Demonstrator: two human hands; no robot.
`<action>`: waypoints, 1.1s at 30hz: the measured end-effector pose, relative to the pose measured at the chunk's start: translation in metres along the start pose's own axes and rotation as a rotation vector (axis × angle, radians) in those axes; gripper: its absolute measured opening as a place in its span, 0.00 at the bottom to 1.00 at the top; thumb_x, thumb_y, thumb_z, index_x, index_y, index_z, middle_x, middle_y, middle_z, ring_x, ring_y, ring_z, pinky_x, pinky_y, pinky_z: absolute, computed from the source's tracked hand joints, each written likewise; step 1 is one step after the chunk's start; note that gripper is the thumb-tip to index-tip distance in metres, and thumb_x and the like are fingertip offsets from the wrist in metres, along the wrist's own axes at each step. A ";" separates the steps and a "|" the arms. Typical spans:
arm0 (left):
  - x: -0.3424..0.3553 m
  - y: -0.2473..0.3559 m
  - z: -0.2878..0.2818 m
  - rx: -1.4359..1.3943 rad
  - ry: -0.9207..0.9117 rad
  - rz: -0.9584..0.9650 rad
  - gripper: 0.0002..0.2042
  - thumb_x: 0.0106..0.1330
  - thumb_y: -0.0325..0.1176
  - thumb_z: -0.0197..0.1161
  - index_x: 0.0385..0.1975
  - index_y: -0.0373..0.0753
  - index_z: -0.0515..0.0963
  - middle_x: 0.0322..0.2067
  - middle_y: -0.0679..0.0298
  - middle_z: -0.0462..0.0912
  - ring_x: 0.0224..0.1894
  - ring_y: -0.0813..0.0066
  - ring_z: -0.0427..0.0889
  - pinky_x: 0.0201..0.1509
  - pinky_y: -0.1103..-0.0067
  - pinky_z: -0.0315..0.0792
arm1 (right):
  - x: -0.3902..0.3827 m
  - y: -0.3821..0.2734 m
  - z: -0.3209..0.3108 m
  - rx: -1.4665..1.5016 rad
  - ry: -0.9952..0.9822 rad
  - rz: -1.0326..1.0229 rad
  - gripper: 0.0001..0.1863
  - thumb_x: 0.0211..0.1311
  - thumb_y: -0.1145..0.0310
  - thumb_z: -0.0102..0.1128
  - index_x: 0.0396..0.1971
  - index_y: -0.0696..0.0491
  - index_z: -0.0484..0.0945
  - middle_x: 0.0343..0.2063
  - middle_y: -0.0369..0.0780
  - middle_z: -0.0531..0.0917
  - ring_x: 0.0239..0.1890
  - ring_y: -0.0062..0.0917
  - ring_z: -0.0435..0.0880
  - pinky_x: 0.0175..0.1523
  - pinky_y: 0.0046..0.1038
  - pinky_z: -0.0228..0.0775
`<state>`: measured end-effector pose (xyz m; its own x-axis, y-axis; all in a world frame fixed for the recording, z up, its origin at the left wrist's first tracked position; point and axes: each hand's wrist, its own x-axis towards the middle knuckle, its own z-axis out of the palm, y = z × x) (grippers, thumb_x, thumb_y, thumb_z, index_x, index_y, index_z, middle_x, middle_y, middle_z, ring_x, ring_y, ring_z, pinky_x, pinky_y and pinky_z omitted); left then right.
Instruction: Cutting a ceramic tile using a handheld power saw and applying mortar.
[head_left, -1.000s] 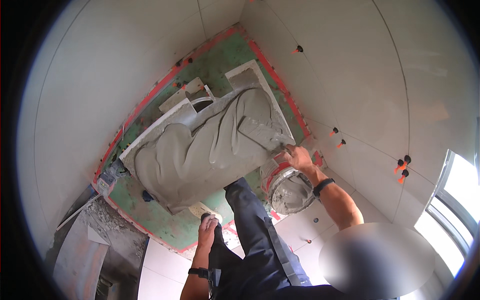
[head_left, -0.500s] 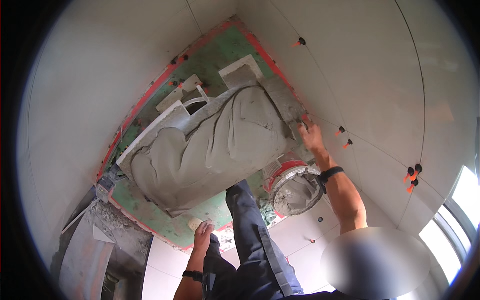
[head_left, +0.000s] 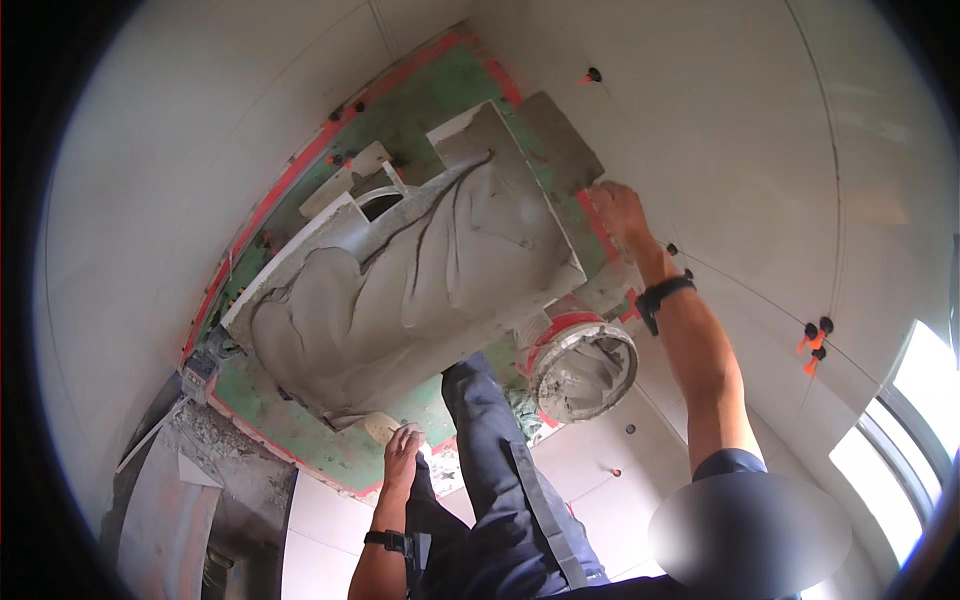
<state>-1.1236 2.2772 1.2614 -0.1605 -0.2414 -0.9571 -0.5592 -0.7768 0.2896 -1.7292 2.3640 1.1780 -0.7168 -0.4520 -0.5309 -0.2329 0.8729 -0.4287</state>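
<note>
A large tile (head_left: pixel 450 300) lies under a thick, ridged coat of grey mortar, with a notch and an arched cut-out along its far-left edge. Beyond its right edge, my right hand (head_left: pixel 622 215) is closed round the end of a notched-looking flat trowel; the grey blade (head_left: pixel 562 140) lies over the green floor by the wall, its handle hidden by my fingers. My left hand (head_left: pixel 402 445) is low, with bent fingers against a pale rounded object (head_left: pixel 380 428) at the tile's near edge. What that object is cannot be made out.
A red-and-white bucket (head_left: pixel 585 370) of mortar stands right of my leg. Pale tiled walls with black-and-orange levelling clips (head_left: pixel 815 335) rise close on the right. Offcuts (head_left: pixel 345 180) lie beyond the tile. A rough ledge (head_left: pixel 235 440) is at left.
The trowel has moved off the tile's right part toward the far right wall, uncovering the mortar's edge. My left hand and the pale object have shifted slightly up toward the tile.
</note>
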 end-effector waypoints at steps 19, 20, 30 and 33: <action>0.006 0.001 -0.006 0.047 -0.050 0.025 0.17 0.74 0.37 0.59 0.55 0.31 0.75 0.45 0.60 0.82 0.46 0.74 0.81 0.56 0.78 0.74 | -0.212 0.106 0.025 -0.235 0.109 0.019 0.22 0.65 0.51 0.56 0.42 0.56 0.82 0.26 0.48 0.85 0.31 0.42 0.85 0.35 0.39 0.76; 0.006 -0.001 -0.010 0.064 -0.051 0.027 0.17 0.74 0.37 0.58 0.55 0.31 0.75 0.45 0.61 0.82 0.46 0.74 0.81 0.56 0.78 0.74 | -0.206 0.098 0.015 -0.400 0.005 -0.203 0.22 0.64 0.50 0.57 0.42 0.54 0.81 0.29 0.48 0.85 0.32 0.42 0.85 0.35 0.39 0.77; 0.008 -0.012 0.009 0.009 0.001 0.045 0.17 0.74 0.36 0.57 0.56 0.32 0.74 0.45 0.59 0.82 0.49 0.71 0.81 0.58 0.77 0.73 | -0.016 -0.014 -0.038 -0.871 -0.073 -0.838 0.16 0.57 0.55 0.63 0.37 0.50 0.78 0.29 0.40 0.82 0.31 0.36 0.86 0.33 0.38 0.78; 0.003 -0.023 -0.001 0.086 0.035 -0.003 0.17 0.74 0.36 0.57 0.56 0.31 0.74 0.46 0.57 0.82 0.50 0.69 0.81 0.58 0.77 0.72 | 0.017 -0.049 -0.038 -0.877 -0.010 -0.853 0.14 0.57 0.55 0.64 0.37 0.48 0.78 0.28 0.39 0.82 0.30 0.35 0.85 0.34 0.37 0.78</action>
<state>-1.1103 2.2935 1.2517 -0.1306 -0.2606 -0.9566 -0.6277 -0.7251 0.2833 -1.7548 2.3205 1.2178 -0.1139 -0.9379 -0.3278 -0.9924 0.1226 -0.0061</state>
